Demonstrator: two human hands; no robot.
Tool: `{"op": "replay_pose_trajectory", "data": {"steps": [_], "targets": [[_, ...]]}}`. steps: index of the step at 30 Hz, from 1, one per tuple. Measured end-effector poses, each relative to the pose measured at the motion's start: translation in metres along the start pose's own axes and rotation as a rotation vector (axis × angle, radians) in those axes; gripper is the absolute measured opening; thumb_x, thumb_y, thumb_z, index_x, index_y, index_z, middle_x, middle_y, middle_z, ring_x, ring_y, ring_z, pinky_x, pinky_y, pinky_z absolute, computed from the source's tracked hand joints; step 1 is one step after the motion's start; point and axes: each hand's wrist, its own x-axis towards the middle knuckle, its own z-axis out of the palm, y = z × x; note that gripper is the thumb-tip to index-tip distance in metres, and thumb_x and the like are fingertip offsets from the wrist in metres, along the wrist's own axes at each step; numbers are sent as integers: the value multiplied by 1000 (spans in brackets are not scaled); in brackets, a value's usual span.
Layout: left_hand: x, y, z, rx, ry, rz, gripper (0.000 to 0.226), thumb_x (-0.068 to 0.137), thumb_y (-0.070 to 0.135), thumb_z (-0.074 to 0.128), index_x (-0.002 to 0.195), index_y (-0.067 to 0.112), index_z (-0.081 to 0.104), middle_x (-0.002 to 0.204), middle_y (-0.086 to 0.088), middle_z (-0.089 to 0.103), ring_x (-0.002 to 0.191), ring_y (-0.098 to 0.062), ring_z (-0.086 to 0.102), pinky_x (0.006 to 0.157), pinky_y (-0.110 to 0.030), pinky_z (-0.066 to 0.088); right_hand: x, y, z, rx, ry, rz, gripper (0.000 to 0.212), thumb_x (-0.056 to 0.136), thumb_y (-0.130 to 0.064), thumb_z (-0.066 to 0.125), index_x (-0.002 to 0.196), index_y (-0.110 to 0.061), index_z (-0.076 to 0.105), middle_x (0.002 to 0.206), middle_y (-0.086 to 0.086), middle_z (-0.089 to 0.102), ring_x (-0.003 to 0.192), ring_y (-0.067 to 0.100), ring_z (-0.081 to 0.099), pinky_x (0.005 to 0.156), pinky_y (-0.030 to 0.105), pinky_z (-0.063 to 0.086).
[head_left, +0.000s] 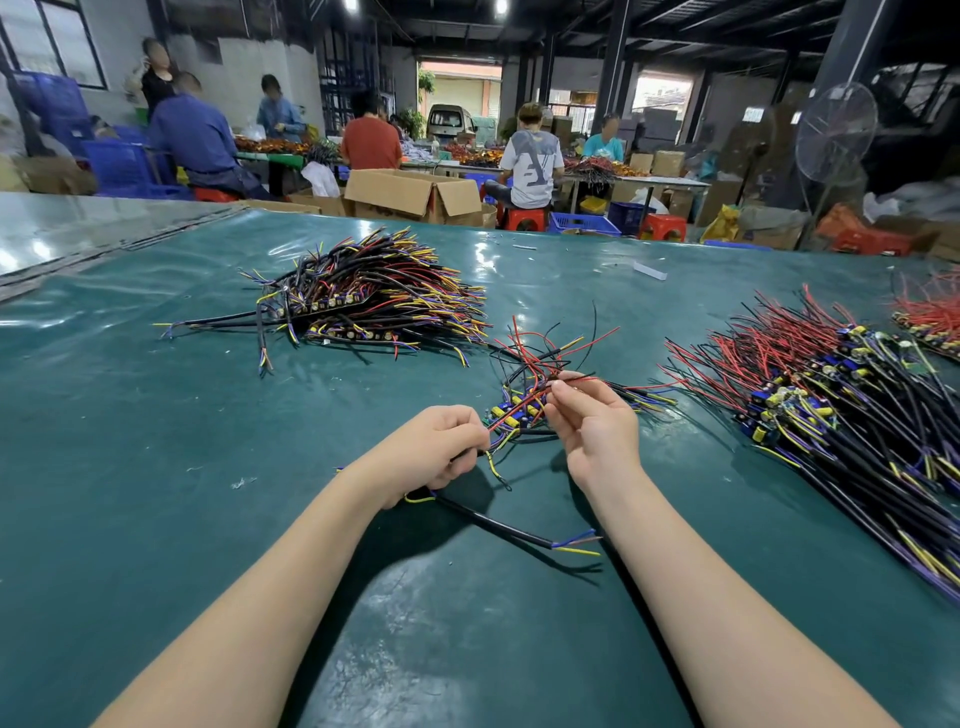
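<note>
Green surface (156, 467), workshop behind. Left grip (436, 449) clasps a wire bundle (519, 413) (black cable (493, 522) trails from it); right grip (597, 426) pinches its red wire (579, 380). A heap (374, 296) lies beyond.

The wire bundle (521, 411) splays red and black leads; its black cable (493, 524) trails nearer.
</note>
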Motion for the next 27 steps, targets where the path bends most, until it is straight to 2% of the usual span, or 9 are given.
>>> {"op": "replay_pose_trajectory", "data": {"steps": [9,16,19,24,27], "targets": [[0,-1,-1,5,-11,9,22,91,7,43,70,13,44,38,8,38,33,-5,20,34,-14,18,4,-2,-1,31,15,21,24,92,-4,49,71,-6,59,42,-4,57,37,2,54,41,15,48],[0,-2,-1,16,-4,6,22,91,6,41,70,12,44,38,8,37,33,-5,21,34,-13,18,6,-5,-7,-104,32,-76,25,85,10,53,71,-8,61,46,-6,60,43,1,56,46,13,49],[0,-3,-1,12,-2,9,22,91,6,42,70,12,44,38,8,38,33,-5,21,34,-13,19,5,-6,-8,-88,13,-61,24,86,11,52,71,-7,59,48,-4,62,45,3,59,47,15,51],[0,-4,-1,6,0,15,24,92,6,42,69,13,44,39,7,37,34,-6,20,35,-13,18,6,-7,-8,20,-16,16,24,94,-2,44,74,-6,56,43,-2,59,39,7,58,43,17,51],[0,-5,-1,5,-5,18,24,91,5,42,68,12,43,38,8,36,34,-6,19,35,-13,17,7,-6,-9,6,6,17,27,96,-5,42,72,-6,56,42,-3,57,38,6,56,43,17,50]]}}
